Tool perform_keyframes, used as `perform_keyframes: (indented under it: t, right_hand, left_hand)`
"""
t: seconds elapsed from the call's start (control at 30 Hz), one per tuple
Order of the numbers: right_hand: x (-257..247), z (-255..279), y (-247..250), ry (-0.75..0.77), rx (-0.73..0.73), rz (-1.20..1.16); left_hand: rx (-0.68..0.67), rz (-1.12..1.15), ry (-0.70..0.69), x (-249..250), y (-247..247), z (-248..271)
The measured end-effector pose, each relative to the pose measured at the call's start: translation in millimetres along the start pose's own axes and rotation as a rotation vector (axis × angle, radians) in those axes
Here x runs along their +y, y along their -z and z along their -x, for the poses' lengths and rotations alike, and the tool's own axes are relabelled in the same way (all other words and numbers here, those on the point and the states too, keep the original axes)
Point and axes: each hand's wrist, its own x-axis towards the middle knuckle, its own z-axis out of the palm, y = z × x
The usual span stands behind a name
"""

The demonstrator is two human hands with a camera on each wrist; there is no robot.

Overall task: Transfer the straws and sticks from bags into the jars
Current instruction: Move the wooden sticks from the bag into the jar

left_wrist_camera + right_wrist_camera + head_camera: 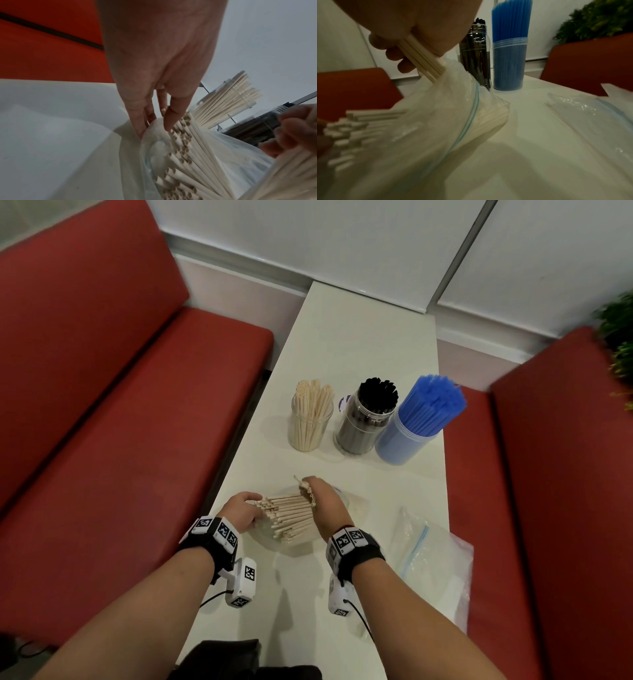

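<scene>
Benches (102, 405), red, fill the left and right of the head frame; white table (359, 344) runs up the centre. Flat clear bags (428, 549) lie lower right. Three jars stand mid-frame: blue straws (424, 419) rightmost, black straws (368, 419) centre, beige sticks (310, 419) left, all upright. Open bag (453, 115) of beige straws (291, 517) lies bottom centre, long axis left-right. Right hand (325, 501) fingers clamp a small bunch; left hand (239, 510) fingertips pinch the bag by the straw ends. No legible writing.
</scene>
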Motion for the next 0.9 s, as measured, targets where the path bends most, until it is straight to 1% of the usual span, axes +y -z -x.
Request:
perform_keyframes:
  t: [0.07,0.13,0.2,0.27,0.3,0.37,0.4,0.43,0.47,0.5,0.57,0.6,0.63,0.67,0.7,0.73,0.83,0.9]
  right_hand:
    - [-4.2,-2.6,3.9,-0.026,0.112,-0.123]
    - [-10.2,-5.4,9.7,-0.099,0.238,-0.301]
    - [-15.1,-8.2,18.2,-0.088,0.338,-0.293]
    - [-18.8,-9.9,29.9,-0.073,0.408,-0.360]
    - [-22.6,-11.4,36.9,-0.072,0.449,-0.418]
    - [-32.6,-15.0,51.8,-0.039,0.563,-0.522]
    - [-40.8,-15.8,60.8,-0.008,0.620,-0.584]
    - [-49.3,-16.7,70.2,0.023,0.665,-0.658]
    - [-58.2,-17.7,79.7,0.047,0.695,-0.745]
    - [-67.4,-19.0,89.4,0.070,0.712,-0.833]
    - [-86.2,-20.5,105.6,0.124,0.711,-0.977]
    - [-94.5,-20.2,111.0,0.155,0.703,-1.009]
    - [-101.5,-19.3,113.7,0.183,0.692,-1.020]
    - [-107.5,-17.1,114.3,0.200,0.679,-1.018]
    - [-112.1,-14.6,112.7,0.203,0.664,-1.016]
    - [-115.0,-11.7,110.2,0.191,0.649,-1.007]
    - [-116.1,-4.5,103.7,0.134,0.579,-0.993]
    - [-114.9,-2.4,104.0,0.132,0.542,-1.011]
  left_hand:
    - [-0.026,0.032,0.005,0.5,2.2,-0.1]
    - [-0.038,0.110,0.020,0.3,4.0,0.6]
    - [-0.037,0.161,0.058,2.7,5.6,2.6]
    - [-0.010,0.129,0.062,5.0,8.8,4.8]
    - [0.039,0.074,0.020,6.3,11.4,4.8]
    - [0.243,-0.067,-0.133,12.3,16.7,7.0]
    - [0.324,-0.078,-0.209,17.7,18.0,9.5]
    - [0.334,-0.030,-0.263,24.8,16.9,12.0]
    - [0.263,0.072,-0.285,33.3,13.5,14.1]
    - [0.129,0.191,-0.268,42.9,7.5,16.2]
    - [-0.204,0.439,-0.152,62.8,-7.2,24.5]
    - [-0.351,0.548,-0.089,71.7,-14.6,30.1]
    - [-0.472,0.645,-0.044,78.7,-21.4,35.3]
    - [-0.565,0.726,-0.026,84.5,-27.7,40.3]
    - [-0.628,0.788,-0.024,89.7,-33.3,44.9]
    - [-0.663,0.833,-0.027,94.0,-37.8,49.7]
    - [-0.678,0.860,-0.034,102.9,-48.2,61.3]
    - [-0.683,0.854,-0.033,105.2,-53.2,65.5]
